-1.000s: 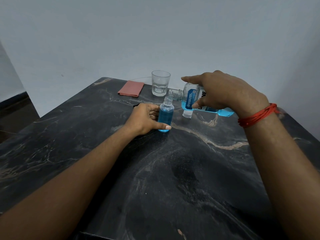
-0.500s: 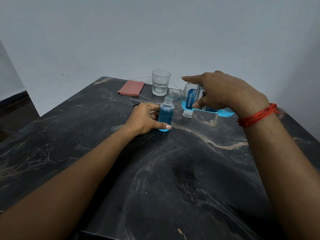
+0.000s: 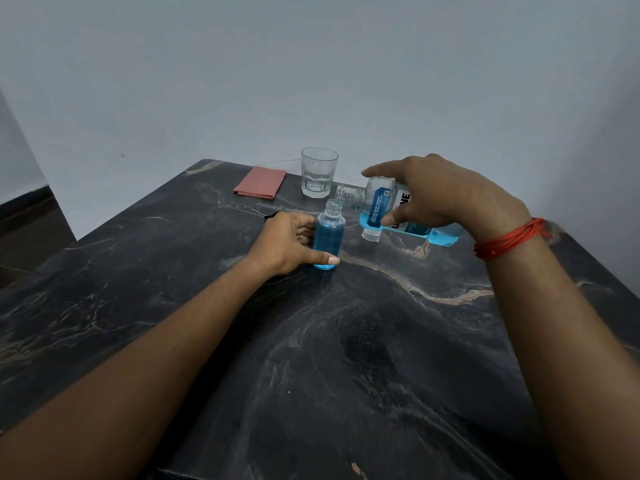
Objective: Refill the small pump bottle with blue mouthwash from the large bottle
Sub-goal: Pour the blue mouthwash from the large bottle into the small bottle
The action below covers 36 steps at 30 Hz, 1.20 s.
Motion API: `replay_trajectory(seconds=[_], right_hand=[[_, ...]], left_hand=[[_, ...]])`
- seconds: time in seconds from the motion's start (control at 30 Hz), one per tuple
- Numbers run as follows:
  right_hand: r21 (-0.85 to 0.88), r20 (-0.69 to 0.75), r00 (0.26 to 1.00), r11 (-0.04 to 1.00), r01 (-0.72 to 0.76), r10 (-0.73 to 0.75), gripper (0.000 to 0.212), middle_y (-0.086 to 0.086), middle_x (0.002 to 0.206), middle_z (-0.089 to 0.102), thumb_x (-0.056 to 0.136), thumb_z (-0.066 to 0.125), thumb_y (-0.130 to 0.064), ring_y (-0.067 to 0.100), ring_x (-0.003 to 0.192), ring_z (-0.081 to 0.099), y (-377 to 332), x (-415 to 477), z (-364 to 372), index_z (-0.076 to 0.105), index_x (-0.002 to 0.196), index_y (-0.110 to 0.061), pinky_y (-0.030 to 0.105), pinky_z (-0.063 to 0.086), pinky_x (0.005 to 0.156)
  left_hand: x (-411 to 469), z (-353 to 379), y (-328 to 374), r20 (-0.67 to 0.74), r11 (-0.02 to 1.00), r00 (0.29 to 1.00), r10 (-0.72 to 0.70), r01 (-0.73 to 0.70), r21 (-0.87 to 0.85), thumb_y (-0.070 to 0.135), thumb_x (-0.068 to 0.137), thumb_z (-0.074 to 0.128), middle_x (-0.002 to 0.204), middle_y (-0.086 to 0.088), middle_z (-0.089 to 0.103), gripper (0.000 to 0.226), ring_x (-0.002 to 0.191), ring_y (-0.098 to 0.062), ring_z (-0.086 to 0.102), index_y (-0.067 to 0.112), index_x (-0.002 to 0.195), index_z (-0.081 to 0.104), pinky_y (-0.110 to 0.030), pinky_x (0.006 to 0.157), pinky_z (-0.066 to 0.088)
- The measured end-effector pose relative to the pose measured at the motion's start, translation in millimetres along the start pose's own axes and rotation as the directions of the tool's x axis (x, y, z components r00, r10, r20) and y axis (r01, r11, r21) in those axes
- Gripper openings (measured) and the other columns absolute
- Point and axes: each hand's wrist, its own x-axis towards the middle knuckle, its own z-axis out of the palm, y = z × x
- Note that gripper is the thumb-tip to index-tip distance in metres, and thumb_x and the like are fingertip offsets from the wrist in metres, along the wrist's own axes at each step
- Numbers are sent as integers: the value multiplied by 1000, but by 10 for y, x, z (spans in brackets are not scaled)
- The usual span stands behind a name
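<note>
The small bottle [image 3: 329,237] stands upright on the dark marble table [image 3: 346,341], toward its far half, with its neck open and blue mouthwash filling most of its body. The left hand [image 3: 287,244] is wrapped around the lower part of this bottle from the left side, with the thumb pressed across the front near the base. The right hand [image 3: 440,192] is clamped on the large bottle [image 3: 384,206] from above, index finger stretched along the top and thumb pressing the label on the near side. The large bottle is held off the table, tilted close to horizontal, with its uncapped mouth directly above and just beside the rim of the small bottle. The blue liquid left in the large bottle pools along its lower side. A white cap [image 3: 371,233] lies on the table just under the large bottle. A clear glass [image 3: 318,173] stands behind the small bottle, and a folded pink cloth [image 3: 260,182] lies to the left of the glass. A red band [image 3: 507,239] circles the right wrist.
</note>
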Motion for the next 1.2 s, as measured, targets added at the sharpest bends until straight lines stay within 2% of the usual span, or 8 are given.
replay_trajectory(seconds=[0.1,0.27,0.4,0.5,0.57,0.8,1.0,1.2], right_hand=[[54,14,1000,999,8,-9,77,-4,134,62,78,82,-35,22,117,56,24,1,25,45,145,-39,43,49,96],[181,23,999,983,27,-31,68,0,133,61,78,82,-35,19,114,57,99,48,126,52,138,-30,30,42,87],[387,3,999,922,30,-34,60,0,122,67,77,83,-35,16,104,63,232,30,197,57,130,-25,34,51,90],[685,-7,1000,728,14,-12,52,-2,103,76,76,85,-23,18,94,72,412,-60,272,60,122,-20,40,58,88],[823,-3,1000,568,-6,15,54,4,106,76,75,84,-17,22,98,73,536,-144,357,59,124,-17,41,58,88],[984,-59,981,174,26,187,62,5,113,72,73,77,-6,24,105,70,816,-470,743,51,129,-5,32,59,81],[990,-80,965,134,47,250,63,12,127,65,79,73,-1,29,119,63,831,-538,930,46,136,-3,43,54,99],[979,-87,968,198,39,236,66,9,130,65,77,77,-4,25,119,64,861,-522,944,47,136,-8,45,51,103]], left_hand=[[11,3,-9,4,1000,1000,2,-2,5,19,57,96,112,8,74,72,84,14,68,15,122,68,-7,74,53],[28,-3,-28,11,1000,1000,1,-1,10,18,57,96,112,10,73,71,83,12,68,15,122,68,-6,73,53],[24,1,-31,23,1000,1000,10,-10,2,17,57,97,102,10,74,67,83,13,69,16,118,70,-6,72,53],[20,6,-27,26,1000,1000,6,-6,-8,17,56,98,98,13,75,65,84,9,71,19,115,71,-8,73,54],[16,4,-28,30,1000,1000,9,-9,-6,18,55,98,93,18,73,65,84,9,71,20,114,71,-7,72,53],[-13,-4,-8,32,999,999,16,-15,-36,23,53,99,93,18,75,56,89,1,74,35,100,70,-15,81,58],[-36,13,-1,15,997,999,31,-30,-76,57,42,93,102,12,78,79,93,-2,74,27,112,72,-18,82,58],[-49,31,-12,-18,998,1000,19,-20,-54,44,55,93,109,7,77,69,94,-2,74,23,117,71,-23,85,59]])
